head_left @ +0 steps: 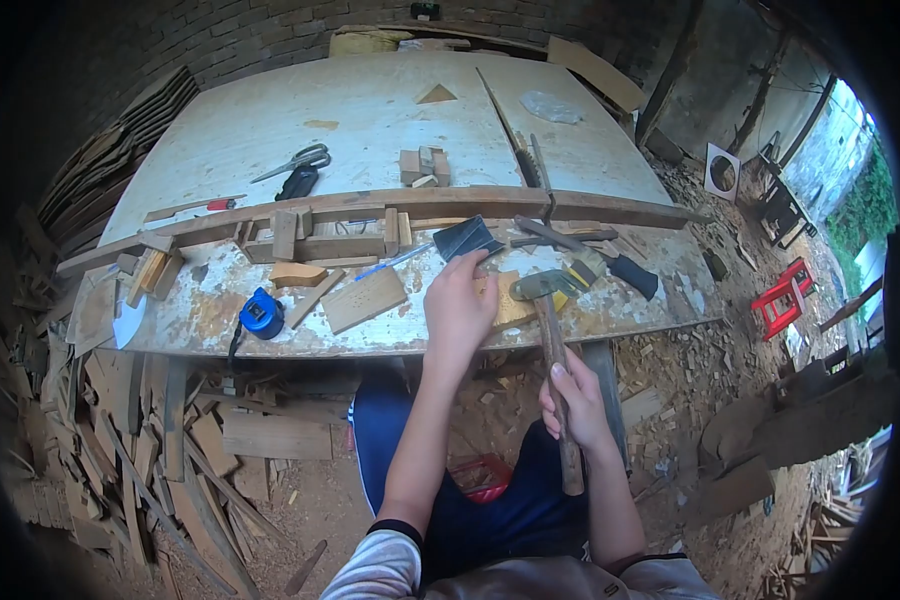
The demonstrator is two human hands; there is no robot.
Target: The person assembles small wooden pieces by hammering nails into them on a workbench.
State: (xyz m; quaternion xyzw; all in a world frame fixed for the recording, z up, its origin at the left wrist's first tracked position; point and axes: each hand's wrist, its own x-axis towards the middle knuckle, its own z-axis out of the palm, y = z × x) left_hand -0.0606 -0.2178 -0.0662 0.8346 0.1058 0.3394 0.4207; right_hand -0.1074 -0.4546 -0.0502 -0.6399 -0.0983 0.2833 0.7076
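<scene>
My right hand (576, 398) is wrapped round the wooden handle of a hammer (553, 345), which stands upright with its head (537, 286) at the bench edge. My left hand (460, 303) reaches over the bench, back of the hand up. Its fingers bend at the lower edge of a dark, flat, folded piece (467, 238). A light wooden block (510, 300) sits between the left hand and the hammer head, partly hidden. Just left of the left hand lie a wooden board (364, 300) and a blue pen-like stick (390, 263).
A blue tape measure (262, 314) lies near the front edge. A long wooden beam (450, 205) crosses the bench, with scissors (295, 163) and wood blocks (423, 166) behind it. A dark-handled tool (630, 275) lies to the right. Scrap wood (170, 470) covers the floor on the left.
</scene>
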